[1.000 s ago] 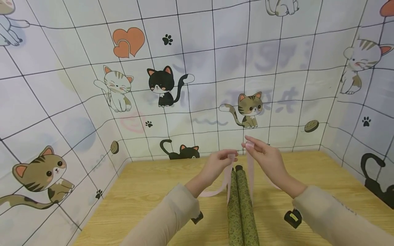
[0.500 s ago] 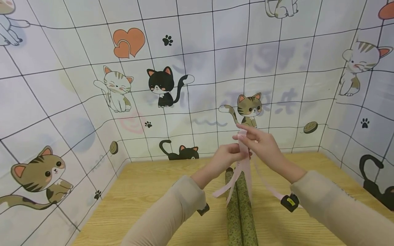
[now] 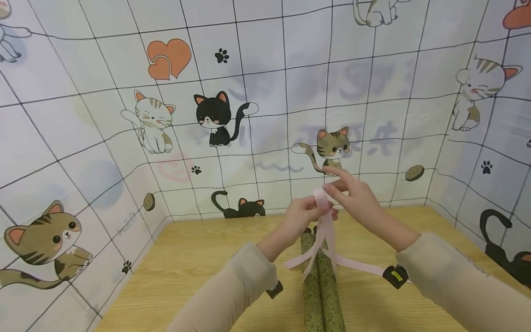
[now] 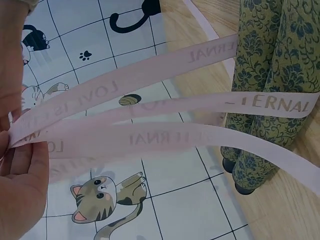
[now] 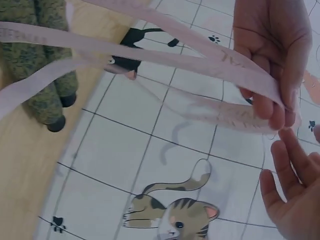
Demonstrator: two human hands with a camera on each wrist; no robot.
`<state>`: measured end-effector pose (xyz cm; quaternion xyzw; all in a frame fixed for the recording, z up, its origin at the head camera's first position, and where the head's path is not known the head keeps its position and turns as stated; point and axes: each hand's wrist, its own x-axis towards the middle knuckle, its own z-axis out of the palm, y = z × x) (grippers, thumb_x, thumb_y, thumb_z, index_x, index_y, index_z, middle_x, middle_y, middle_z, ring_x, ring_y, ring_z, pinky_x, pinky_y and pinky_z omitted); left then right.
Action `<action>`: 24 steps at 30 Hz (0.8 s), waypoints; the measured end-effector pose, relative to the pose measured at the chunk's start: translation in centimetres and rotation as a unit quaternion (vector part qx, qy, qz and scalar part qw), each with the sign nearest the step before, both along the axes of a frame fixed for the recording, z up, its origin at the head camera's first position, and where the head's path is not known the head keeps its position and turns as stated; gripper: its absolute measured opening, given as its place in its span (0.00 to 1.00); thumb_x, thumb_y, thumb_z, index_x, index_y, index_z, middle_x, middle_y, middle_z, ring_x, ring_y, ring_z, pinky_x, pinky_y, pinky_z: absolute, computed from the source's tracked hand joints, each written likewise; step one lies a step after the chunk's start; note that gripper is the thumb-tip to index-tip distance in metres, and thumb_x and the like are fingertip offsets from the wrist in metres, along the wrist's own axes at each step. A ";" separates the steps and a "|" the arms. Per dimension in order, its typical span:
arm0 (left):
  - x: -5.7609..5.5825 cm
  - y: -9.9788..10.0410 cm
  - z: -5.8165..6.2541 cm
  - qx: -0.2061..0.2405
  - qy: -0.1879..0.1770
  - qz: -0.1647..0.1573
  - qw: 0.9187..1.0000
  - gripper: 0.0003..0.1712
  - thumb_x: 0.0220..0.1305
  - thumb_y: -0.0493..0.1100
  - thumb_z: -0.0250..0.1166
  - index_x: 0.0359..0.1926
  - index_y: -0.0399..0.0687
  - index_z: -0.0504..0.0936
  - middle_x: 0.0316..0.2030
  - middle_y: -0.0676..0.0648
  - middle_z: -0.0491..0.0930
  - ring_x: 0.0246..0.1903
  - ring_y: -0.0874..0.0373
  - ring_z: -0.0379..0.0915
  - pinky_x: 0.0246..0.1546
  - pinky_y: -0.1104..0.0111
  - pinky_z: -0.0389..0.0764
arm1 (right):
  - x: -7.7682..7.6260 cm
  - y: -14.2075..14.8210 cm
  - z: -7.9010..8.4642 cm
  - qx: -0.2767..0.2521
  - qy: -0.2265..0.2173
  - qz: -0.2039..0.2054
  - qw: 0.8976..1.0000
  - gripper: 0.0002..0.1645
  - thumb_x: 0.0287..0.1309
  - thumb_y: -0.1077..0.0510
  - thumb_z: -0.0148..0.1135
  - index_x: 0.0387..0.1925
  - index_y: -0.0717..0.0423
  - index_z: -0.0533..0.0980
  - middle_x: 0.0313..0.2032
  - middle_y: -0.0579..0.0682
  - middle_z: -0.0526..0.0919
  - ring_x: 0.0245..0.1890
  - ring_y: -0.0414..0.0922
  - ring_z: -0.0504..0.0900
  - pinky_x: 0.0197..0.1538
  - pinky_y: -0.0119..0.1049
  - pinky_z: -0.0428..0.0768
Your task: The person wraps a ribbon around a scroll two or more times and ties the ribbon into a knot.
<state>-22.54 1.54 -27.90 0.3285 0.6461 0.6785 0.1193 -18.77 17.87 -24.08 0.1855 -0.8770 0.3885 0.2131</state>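
Two green floral fabric-covered rolls with dark end caps lie side by side on the table, with a pink ribbon lettered "ETERNAL" round them. My left hand pinches several strands of the ribbon above the far ends of the rolls, where a short loop stands over its fingers. Beside that loop is my right hand, its thumb tip right at the ribbon's edge and its index finger raised. In the right wrist view the right hand's fingers are spread, tips close to the ribbon. A loose tail hangs left.
The wooden table meets a white gridded backdrop printed with cats at the back and sides. Small black devices sit under each wrist, the right one with a yellow label. Another ribbon strand runs right towards it.
My hands came together with the ribbon between them. The right hand has since let the loop go at the top, and the loop now lies lower over the left hand's fingers.
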 end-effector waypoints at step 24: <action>-0.1 -1.1 -0.1 0.004 0.027 0.057 0.998 0.12 0.67 0.42 0.57 0.44 0.41 0.66 0.45 0.40 0.81 0.48 0.54 0.78 0.46 0.69 0.72 | 0.0 -0.8 -5.1 -0.030 -0.108 0.009 0.994 0.24 0.61 0.45 0.58 0.48 0.60 0.78 0.45 0.55 0.82 0.45 0.53 0.77 0.42 0.45 0.77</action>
